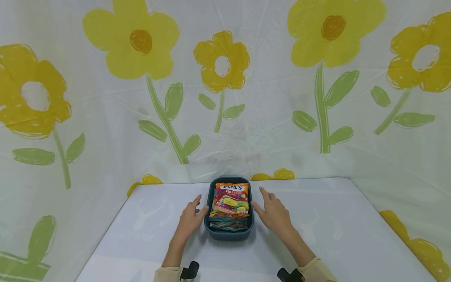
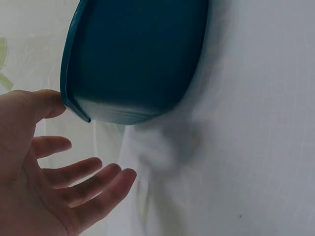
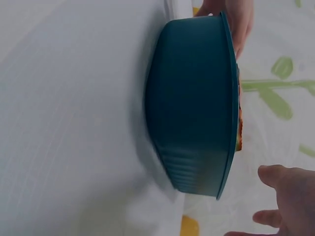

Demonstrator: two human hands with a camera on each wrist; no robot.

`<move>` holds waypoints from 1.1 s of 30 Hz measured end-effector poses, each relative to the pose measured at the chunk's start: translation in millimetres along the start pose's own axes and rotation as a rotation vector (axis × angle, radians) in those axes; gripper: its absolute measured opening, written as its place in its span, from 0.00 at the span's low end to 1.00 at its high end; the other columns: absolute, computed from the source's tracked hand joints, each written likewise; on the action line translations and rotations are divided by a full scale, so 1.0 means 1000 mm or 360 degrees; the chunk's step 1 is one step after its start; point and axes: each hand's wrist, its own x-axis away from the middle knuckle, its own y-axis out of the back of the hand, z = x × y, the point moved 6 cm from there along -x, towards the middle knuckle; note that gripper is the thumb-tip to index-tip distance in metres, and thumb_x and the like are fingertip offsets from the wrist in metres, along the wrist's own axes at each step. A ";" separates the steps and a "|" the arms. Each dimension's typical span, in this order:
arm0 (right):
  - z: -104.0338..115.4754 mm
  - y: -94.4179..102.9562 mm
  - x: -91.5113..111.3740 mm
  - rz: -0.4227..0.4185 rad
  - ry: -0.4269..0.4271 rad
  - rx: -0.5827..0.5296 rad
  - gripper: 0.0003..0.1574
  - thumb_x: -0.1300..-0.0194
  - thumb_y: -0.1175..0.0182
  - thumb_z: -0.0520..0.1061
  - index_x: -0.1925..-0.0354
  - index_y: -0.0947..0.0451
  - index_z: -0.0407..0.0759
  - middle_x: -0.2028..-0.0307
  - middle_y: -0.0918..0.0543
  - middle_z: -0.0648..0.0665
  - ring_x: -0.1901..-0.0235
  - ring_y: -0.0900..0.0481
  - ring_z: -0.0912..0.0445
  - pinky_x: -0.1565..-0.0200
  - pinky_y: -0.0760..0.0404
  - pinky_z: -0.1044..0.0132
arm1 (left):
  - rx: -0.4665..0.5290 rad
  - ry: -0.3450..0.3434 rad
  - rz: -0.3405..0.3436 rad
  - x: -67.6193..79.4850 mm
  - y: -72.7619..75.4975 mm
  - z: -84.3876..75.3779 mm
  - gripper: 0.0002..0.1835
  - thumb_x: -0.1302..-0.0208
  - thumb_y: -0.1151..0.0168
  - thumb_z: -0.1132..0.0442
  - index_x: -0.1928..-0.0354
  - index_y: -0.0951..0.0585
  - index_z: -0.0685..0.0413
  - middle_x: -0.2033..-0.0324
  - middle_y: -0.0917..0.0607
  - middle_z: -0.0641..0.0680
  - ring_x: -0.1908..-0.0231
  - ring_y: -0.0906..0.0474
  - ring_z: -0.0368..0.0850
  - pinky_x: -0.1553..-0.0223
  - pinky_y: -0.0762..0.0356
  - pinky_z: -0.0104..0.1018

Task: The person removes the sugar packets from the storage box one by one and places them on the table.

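A dark teal plastic bin (image 1: 230, 236) stands on the white-covered table, near its far edge. Inside lies an orange and pink candy bag (image 1: 230, 200) marked FOX'S FRUITS, on top of other packets (image 1: 229, 224) in teal wrapping. At the bin's left side my left hand (image 1: 190, 220) has its fingers spread; in the left wrist view its thumb is at the rim, and I cannot tell whether it touches. My right hand (image 1: 276, 214) is beside the right side, fingers extended and holding nothing. The right wrist view shows a gap between its thumb and the bin.
The white tabletop (image 1: 141, 235) extends to both sides of the bin. Right behind the table hangs a pale curtain (image 1: 253, 117) printed with large yellow flowers and green stems. Black straps with camera mounts (image 1: 190, 270) are on both wrists, over beige sleeves (image 1: 318, 270).
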 end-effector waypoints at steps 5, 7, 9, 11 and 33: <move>0.011 -0.003 -0.001 -0.0006 -0.0005 -0.0056 0.49 0.34 0.43 0.67 0.26 0.44 0.46 0.39 0.25 0.30 0.48 0.21 0.37 0.57 0.17 0.39 | 0.0077 0.0010 0.0036 0.000 -0.007 -0.002 0.32 0.30 0.43 0.51 0.29 0.34 0.57 0.43 0.21 0.67 0.50 0.19 0.58 0.54 0.16 0.52; 0.016 -0.004 -0.001 -0.0001 -0.0010 -0.0091 0.50 0.34 0.43 0.66 0.25 0.46 0.46 0.39 0.25 0.30 0.48 0.21 0.38 0.56 0.17 0.39 | 0.0088 0.0014 0.0036 0.000 -0.010 -0.001 0.32 0.31 0.42 0.52 0.29 0.34 0.56 0.44 0.20 0.66 0.52 0.18 0.57 0.54 0.16 0.51; 0.021 -0.005 -0.001 0.0001 -0.0013 -0.0128 0.51 0.35 0.42 0.66 0.25 0.47 0.46 0.39 0.25 0.30 0.48 0.20 0.39 0.54 0.17 0.40 | 0.0095 0.0015 0.0033 0.000 -0.012 0.000 0.32 0.31 0.42 0.52 0.29 0.34 0.56 0.45 0.19 0.65 0.53 0.18 0.55 0.55 0.15 0.50; 0.026 -0.005 -0.001 -0.0004 -0.0020 -0.0161 0.51 0.35 0.41 0.65 0.25 0.48 0.45 0.40 0.25 0.30 0.49 0.20 0.39 0.52 0.17 0.41 | 0.0091 -0.0013 0.0027 -0.001 -0.015 0.001 0.32 0.31 0.42 0.52 0.29 0.33 0.57 0.47 0.19 0.64 0.55 0.17 0.53 0.57 0.15 0.48; 0.073 -0.012 -0.010 -0.0042 0.0090 -0.0058 0.52 0.38 0.35 0.60 0.28 0.45 0.38 0.67 0.18 0.33 0.73 0.20 0.45 0.75 0.20 0.55 | 0.0194 -0.0092 0.0066 -0.001 -0.018 -0.001 0.27 0.30 0.46 0.61 0.31 0.32 0.60 0.51 0.16 0.65 0.66 0.17 0.43 0.67 0.18 0.34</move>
